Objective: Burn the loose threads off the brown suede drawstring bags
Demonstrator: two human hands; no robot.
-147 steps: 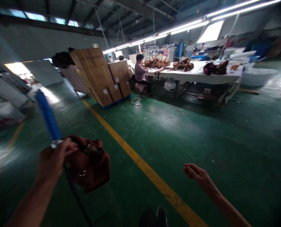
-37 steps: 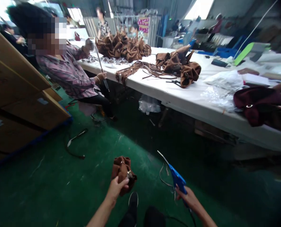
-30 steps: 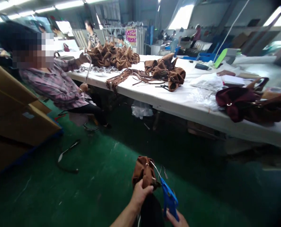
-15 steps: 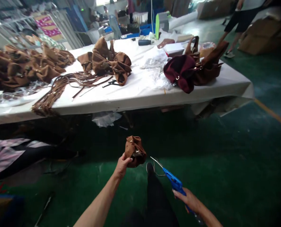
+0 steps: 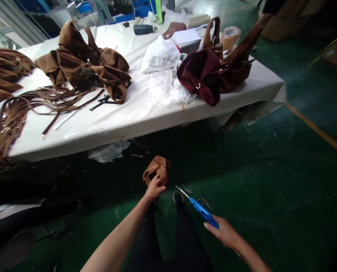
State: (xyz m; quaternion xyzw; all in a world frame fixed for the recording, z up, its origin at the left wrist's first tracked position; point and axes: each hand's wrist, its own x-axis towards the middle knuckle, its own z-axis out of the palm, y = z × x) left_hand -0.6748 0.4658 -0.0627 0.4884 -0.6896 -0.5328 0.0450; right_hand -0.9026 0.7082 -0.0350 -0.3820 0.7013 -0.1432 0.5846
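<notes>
My left hand [image 5: 154, 188] is closed on a small bunched brown suede bag [image 5: 157, 173], held out in front of me above the green floor. My right hand [image 5: 224, 233] grips a blue-handled tool [image 5: 201, 211] with a thin metal tip that points up and left toward the bag. The two hands are a little apart. My dark trouser legs and a shoe [image 5: 177, 198] show between them.
A long white-covered table [image 5: 129, 121] stands just ahead. On it lie brown bags [image 5: 86, 64], a bundle of brown straps [image 5: 18, 113], a maroon bag [image 5: 201, 77], clear plastic wrap [image 5: 165, 88] and white packets. A yellow floor line [image 5: 318, 130] runs at right.
I have walked across the floor to the table and turned right along it; it is now much closer. The blue tool went from my left hand to my right, and the bag stayed in my left.
</notes>
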